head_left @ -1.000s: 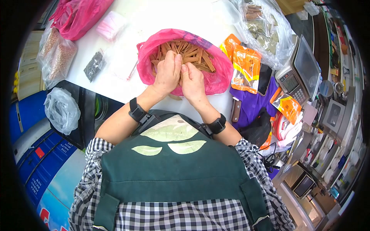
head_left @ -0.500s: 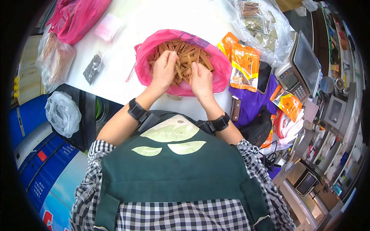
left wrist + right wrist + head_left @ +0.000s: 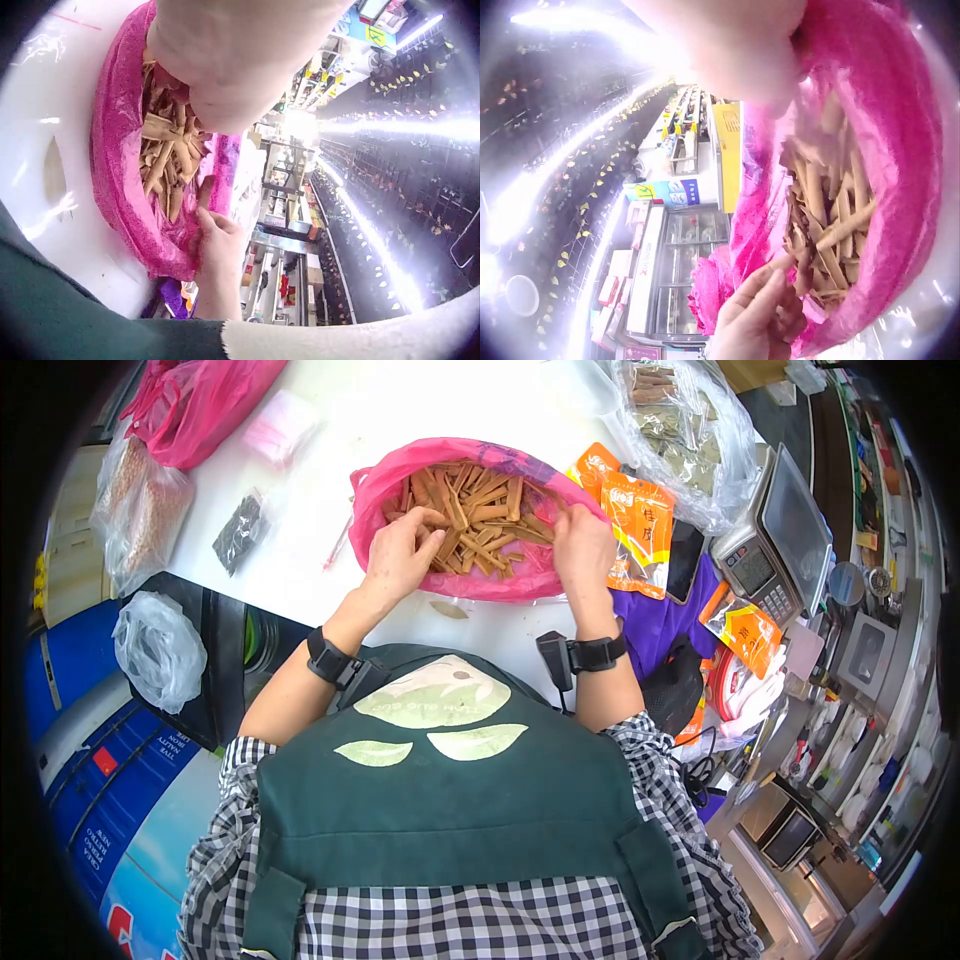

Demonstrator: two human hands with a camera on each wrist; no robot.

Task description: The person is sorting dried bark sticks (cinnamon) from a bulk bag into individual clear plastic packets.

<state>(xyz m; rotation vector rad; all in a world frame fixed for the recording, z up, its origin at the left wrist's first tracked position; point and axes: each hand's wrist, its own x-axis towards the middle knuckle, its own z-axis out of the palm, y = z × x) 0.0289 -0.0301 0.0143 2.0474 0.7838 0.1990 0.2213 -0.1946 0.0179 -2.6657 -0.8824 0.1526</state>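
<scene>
Overhead, from the head view: a pink bag [image 3: 520, 582] lies open on the white counter [image 3: 300, 570], close to its near edge, filled with brown bark strips [image 3: 475, 520]. The left hand [image 3: 398, 558] is at the bag's left rim, fingers curled into the strips. The right hand [image 3: 583, 548] is at the bag's right rim, fingers closed on the plastic. One loose strip [image 3: 448, 610] lies on the counter between the bag and the near edge. Orange packets [image 3: 640, 525] sit just beside the bag on the right, with a scale [image 3: 775, 545] beyond them at the counter's right edge.

Left wrist view: the right hand [image 3: 217, 251] grips the bag's rim [image 3: 120, 165], thumb over the plastic, with the strips [image 3: 169, 161] piled inside.

Right wrist view: the left hand [image 3: 761, 319] pinches a single strip between thumb and fingertips, at the edge of the pile [image 3: 832, 225] inside the bag [image 3: 900, 97].
</scene>
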